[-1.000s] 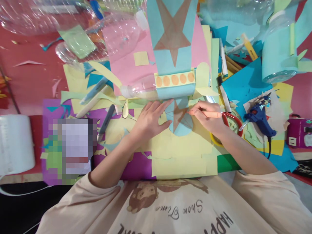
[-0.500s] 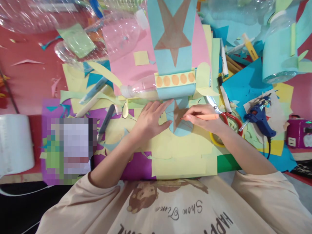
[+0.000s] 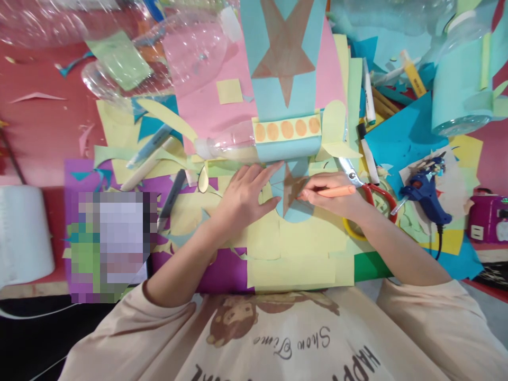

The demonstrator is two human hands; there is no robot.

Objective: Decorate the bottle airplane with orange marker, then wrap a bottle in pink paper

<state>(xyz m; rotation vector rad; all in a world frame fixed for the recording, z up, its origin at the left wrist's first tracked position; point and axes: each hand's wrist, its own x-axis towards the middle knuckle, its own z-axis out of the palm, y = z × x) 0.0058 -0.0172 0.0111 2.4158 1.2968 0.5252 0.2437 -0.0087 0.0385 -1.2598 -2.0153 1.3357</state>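
Observation:
In my right hand [image 3: 329, 191] is an orange marker [image 3: 337, 191], its tip on a brown star drawn on a rounded light-blue paper piece [image 3: 296, 211]. My left hand [image 3: 248, 193] lies with fingers spread at the left edge of that paper. Just beyond both hands, a clear plastic bottle [image 3: 232, 143] rests on its side, wrapped in blue paper with a strip of orange dots [image 3: 286, 128]. From it a blue paper panel with a larger brown star [image 3: 286, 50] extends away from me. Yellow paper sheets [image 3: 297, 248] lie beneath the piece.
Scissors with red and yellow handles [image 3: 381, 201] lie by my right wrist. Farther right are a blue glue gun [image 3: 426, 188] and a blue-covered bottle [image 3: 460, 79]. Markers [image 3: 172, 198], paper scraps and clear bottles [image 3: 194, 58] crowd the left and back.
The marker tip has shifted slightly over the star and the right hand has turned a little. My left hand stays in place. The whole view has moved slightly.

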